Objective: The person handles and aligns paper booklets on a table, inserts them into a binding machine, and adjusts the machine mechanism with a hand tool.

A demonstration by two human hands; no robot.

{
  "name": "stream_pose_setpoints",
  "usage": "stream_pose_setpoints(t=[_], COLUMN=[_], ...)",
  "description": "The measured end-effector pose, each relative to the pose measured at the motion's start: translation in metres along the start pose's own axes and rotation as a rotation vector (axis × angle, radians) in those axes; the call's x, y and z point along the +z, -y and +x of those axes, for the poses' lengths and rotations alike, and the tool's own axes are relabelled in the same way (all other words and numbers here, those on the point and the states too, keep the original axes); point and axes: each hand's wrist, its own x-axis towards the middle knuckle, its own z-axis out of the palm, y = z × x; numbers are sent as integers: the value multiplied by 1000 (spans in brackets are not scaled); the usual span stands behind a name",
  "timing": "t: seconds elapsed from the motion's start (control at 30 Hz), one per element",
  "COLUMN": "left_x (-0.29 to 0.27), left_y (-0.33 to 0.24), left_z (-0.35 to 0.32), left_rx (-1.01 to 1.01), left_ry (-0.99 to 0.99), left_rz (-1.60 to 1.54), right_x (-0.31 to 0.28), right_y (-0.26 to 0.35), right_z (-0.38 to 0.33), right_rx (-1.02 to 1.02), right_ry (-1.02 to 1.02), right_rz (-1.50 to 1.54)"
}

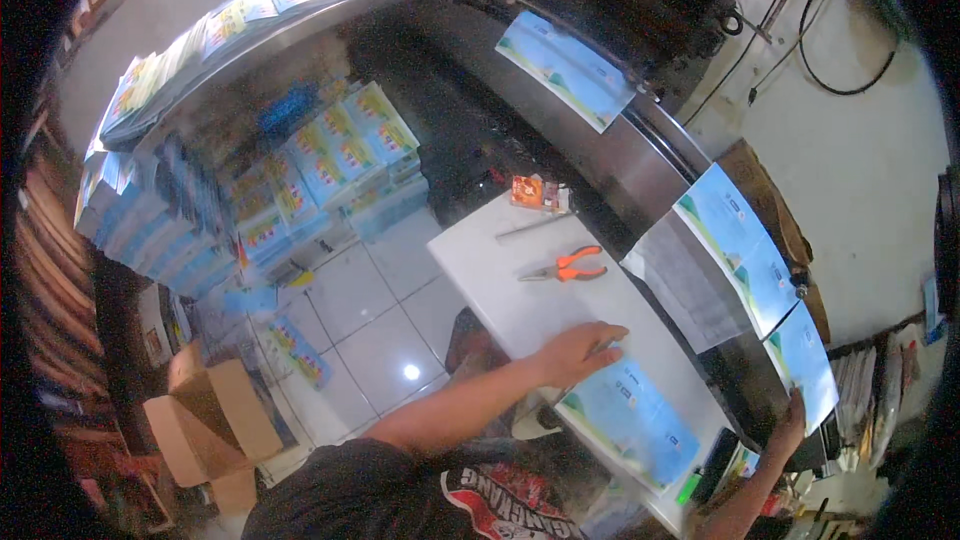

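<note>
1. Currently in my remote view: left hand (580,353), fingers loosely extended, palm down, at the upper end of the blue printed sheets (635,410); I cannot tell whether it presses on them
2. Blue printed sheets, item under that hand: lying lengthwise on the near part of the white desk (475,250)
3. Right hand (790,422), fingertips at the lower edge of a blue sheet (808,355) on the dark machine ledge (655,155); I cannot make out whether it pinches the sheet
4. Further blue sheets, same ledge: a pair (738,240) just beyond the right hand's sheet, another piece (565,68) well apart at the far end
5. Pliers (577,265), orange-handled, on the desk beyond the left hand; near them, a thin strip (535,227) and a small orange pack (526,191)
6. Stacked prints (325,155) on the tiled floor (385,365), to my left; open cardboard box (213,420) nearer me
</note>
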Motion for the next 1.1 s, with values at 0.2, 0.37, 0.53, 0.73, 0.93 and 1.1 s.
stream_pose_setpoints(t=[0.2, 0.37, 0.53, 0.73, 0.93, 1.1], left_x=[-4, 3, 2, -2, -2, -3], left_y=[-3, -7, 2, -6, -6, -15], left_z=[-3, 4, 0, 2, 1, 1], left_rx=[-24, -17, 7, 2, 9, -47], left_ry=[9, 14, 7, 22, 0, 22], left_rz=[-41, -28, 1, -46, -36, -38], right_x=[-22, -27, -33, -31, -97, 5], right_y=[162, 250, 236, 90, 19, -30], right_z=[-61, -117, -114, -55, 43, 36], right_rx=[4, -286, -183, 317, -140, 153], right_ry=[456, 638, 749, 283, -596, -204], right_rz=[335, 143, 358, 297, -154, 672])
